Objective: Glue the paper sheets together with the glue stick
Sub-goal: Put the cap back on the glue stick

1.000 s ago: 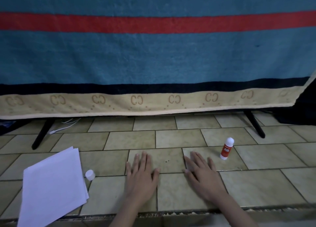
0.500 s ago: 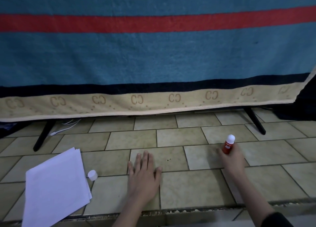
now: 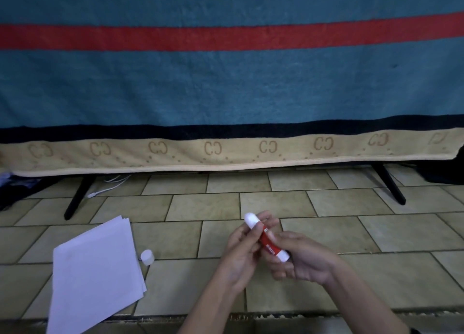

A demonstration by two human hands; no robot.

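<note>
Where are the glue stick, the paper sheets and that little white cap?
glue stick (image 3: 266, 238): head view, red middle of its body.
paper sheets (image 3: 96, 274): head view, centre of the top sheet.
small white cap (image 3: 147, 257): head view, its side.

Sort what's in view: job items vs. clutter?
Job: glue stick, held in both the left hand and right hand; paper sheets stacked on the floor.
Lying about: small white cap beside the sheets, white cable, hanging blanket.

Paper sheets (image 3: 95, 273) lie left on the floor (image 3: 376, 233), a cap (image 3: 147, 257) just right of them, blanket (image 3: 226, 95) behind.
</note>
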